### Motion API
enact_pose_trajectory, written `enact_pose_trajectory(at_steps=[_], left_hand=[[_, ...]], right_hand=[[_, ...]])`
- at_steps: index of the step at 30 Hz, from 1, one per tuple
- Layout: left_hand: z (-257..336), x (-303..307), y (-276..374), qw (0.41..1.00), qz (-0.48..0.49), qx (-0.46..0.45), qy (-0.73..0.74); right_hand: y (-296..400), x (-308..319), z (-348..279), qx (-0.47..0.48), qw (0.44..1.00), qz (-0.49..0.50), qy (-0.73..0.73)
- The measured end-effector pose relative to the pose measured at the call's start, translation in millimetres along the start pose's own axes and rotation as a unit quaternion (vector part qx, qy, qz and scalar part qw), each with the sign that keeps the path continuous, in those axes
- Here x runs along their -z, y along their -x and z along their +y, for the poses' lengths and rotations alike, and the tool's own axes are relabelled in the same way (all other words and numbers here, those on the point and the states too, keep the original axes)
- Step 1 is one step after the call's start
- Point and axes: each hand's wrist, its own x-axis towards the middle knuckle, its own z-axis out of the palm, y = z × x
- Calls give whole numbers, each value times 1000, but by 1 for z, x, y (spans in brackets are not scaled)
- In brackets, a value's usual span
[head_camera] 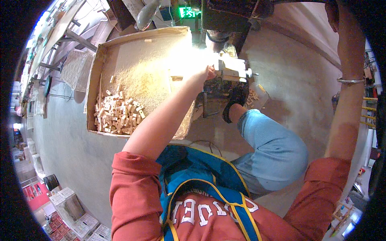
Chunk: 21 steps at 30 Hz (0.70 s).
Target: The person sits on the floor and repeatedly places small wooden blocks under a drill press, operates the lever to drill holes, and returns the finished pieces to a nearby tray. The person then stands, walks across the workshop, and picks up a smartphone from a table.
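My left hand (210, 72) is at the metal work fixture (232, 67) under the head (232, 15) of a drilling machine. Its fingers look curled, but strong lamp glare hides what they touch. High at the right rim is my right hand (333, 16), raised beside a dark bar (297, 1) that runs from the machine. Shadow and the picture's edge hide its grip. Left of the fixture, a shallow cardboard box (92, 90) holds sawdust (132, 75) and a heap of small wooden blocks (120, 113), several with drilled holes.
A lamp (147, 15) hangs above the box. My foot in a black sandal (238, 96) rests by the machine's base. More wooden pieces (252, 98) lie on the right. A woven sack (77, 69) stands left of the box, and stacked crates (68, 205) sit at lower left.
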Motion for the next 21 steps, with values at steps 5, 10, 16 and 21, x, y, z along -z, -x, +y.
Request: enact_pose_trajectory(at_steps=[5,10,16,21], left_hand=[[-8,6,-6,1000,-27,-12,9],[-13,10,-12,998,-58,-34,15],[-3,1,4,999,30,-22,-1],[8,-4,12,998,37,-59,-2]], right_hand=[[11,2,-4,-1,999,28,44],[14,-4,-9,-17,997,60,44],[23,1,-7,-22,998,50,40],[29,12,7,-34,999,39,-8]])
